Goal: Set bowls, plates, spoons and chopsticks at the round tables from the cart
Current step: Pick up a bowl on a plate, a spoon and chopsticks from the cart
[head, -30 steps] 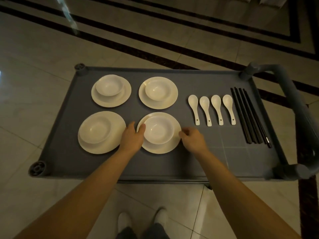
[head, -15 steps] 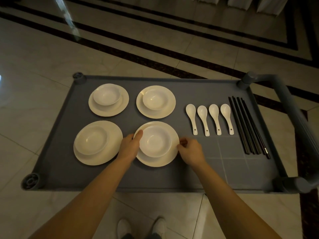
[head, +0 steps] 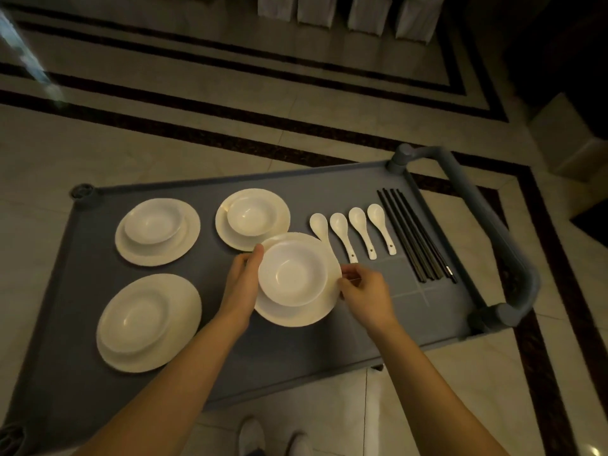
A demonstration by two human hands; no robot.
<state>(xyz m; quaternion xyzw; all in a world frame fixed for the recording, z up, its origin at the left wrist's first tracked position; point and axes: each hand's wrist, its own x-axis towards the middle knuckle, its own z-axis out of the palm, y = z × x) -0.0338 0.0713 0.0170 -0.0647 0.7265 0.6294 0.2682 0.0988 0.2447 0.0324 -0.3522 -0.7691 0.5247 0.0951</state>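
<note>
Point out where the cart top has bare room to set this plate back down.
Bare grey cart top lies along the near edge, below the lifted white plate and bowl. Another patch sits near the white ceramic spoons and black chopsticks. The left side is crowded with three plate-and-bowl sets.

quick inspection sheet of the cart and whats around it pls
surface: grey cart top, bare where no tableware lies.
job's things: four white plates, each with a bowl on it; the held plate and its bowl overlap the far plate in view. Four spoons in a row, black chopsticks beside the cart handle.
clutter: nothing seen.
grips: left hand and right hand each hold an edge of the held plate.
cables: nothing seen.
surroundings: glossy tiled floor with dark stripes; cloth-covered furniture at the top edge; the person's shoes below.
</note>
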